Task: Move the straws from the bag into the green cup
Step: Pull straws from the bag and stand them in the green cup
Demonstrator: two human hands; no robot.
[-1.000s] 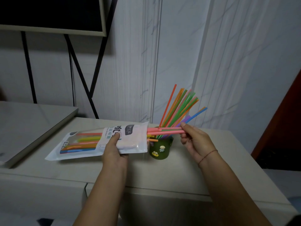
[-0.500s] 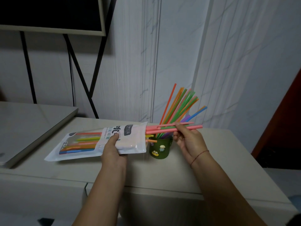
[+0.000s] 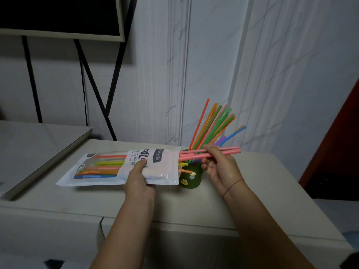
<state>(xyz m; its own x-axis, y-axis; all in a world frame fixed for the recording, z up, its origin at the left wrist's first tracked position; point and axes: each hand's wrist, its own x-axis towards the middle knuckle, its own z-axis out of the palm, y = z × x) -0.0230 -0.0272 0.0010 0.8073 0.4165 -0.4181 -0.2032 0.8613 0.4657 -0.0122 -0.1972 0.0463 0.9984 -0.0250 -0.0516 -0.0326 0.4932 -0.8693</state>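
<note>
Straws, thin plastic tubes, pink pair point(image 3: 233, 150): count two. Pinched side by side between thumb and fingers of right hand point(image 3: 219, 167), partly out of the bag mouth, lying level above the cup. Probably kept horizontal to slide clear without snagging.

Bag, white printed plastic pouch with clear window point(image 3: 161, 167): count one. Gripped by left hand point(image 3: 138, 179), thumb on top, above pale bench point(image 3: 77, 200). Mouth aimed at the cup, likely to shorten each transfer and brace against the pull. Straws inside point(image 3: 104, 164): at least five colours visible through the window.

Green cup, short and round, two small cartoon figures on front point(image 3: 191, 179): count one. Upright on bench, just behind the bag mouth. Holds a fan of straws point(image 3: 211, 127), well over a dozen, too crowded for an exact count. Leaning right, being far taller than the cup.
</note>
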